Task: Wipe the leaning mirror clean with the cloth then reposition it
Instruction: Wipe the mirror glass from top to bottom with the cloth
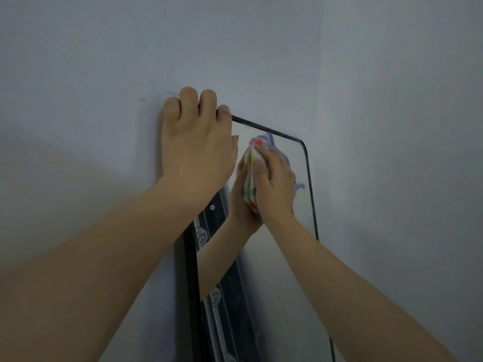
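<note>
Mirror [285,270] leans on the wall [104,48], running from centre toward 6 o'clock. Cloth [250,163], bunched, lies against the upper glass, clutched by the right hand [274,184]. At its 10 o'clock, the left hand [196,142] curls over the mirror's top-left corner.

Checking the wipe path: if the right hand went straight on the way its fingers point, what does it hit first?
Probably the mirror's top frame, just above the cloth. The left hand grips that edge slightly to the side.
</note>
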The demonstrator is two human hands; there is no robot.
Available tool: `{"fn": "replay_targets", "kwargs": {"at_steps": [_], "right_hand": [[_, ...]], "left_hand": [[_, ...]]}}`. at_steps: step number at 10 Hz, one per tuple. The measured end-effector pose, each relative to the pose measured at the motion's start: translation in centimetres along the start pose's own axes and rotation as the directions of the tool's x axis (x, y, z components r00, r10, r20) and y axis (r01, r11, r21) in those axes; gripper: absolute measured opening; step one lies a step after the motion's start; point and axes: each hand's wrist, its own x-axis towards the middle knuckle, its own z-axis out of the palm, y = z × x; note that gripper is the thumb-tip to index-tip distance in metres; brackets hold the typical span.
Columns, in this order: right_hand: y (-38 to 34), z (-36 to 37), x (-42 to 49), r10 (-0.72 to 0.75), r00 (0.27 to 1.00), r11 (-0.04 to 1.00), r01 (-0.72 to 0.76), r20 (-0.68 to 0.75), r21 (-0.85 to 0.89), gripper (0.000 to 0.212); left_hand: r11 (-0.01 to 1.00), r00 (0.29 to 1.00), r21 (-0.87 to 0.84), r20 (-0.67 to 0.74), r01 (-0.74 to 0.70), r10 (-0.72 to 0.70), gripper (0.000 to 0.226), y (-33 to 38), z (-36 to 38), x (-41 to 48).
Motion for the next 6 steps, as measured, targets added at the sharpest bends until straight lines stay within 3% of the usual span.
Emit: {"fn": "replay_targets", "kwargs": {"at_steps": [1,2,3,4,5,6], "right_hand": [[1.4,-4.4,2.5,0.229,0.973,0.839,-0.189,0.015,-0.51,0.046],[3.1,-7.7,4.0,0.509,0.811,0.64,-0.58,-0.287,-0.504,0.031],[1.7,-5.3,6.2,0.483,0.874,0.773,-0.458,-0.062,-0.438,0.016],[0.7,-3.7,7.7,0.222,0.957,0.86,-0.101,0.188,-0.5,0.027],[2.7,-6.2,7.4,0.184,0.973,0.785,-0.062,0.136,-0.617,0.037],[4.1,-9.0,6.7,0.433,0.901,0.748,-0.363,-0.004,-0.556,0.041]], "left_hand": [[1.0,1.0,0.0,0.016,-0.007,0.007,0.035,-0.2,0.1,0.0],[1.0,0.999,0.003,0.04,-0.003,0.003,0.034,-0.1,-0.1,0.0],[1.0,1.0,-0.009,0.03,0.006,-0.005,0.033,0.0,-0.1,0.0],[0.999,1.0,-0.042,0.009,0.028,-0.028,0.032,0.0,0.1,0.0],[1.0,1.0,-0.011,0.003,0.016,-0.016,0.032,0.0,0.1,-0.1],[1.0,1.0,0.018,0.007,0.002,-0.003,0.034,-0.1,0.1,-0.1]]}}
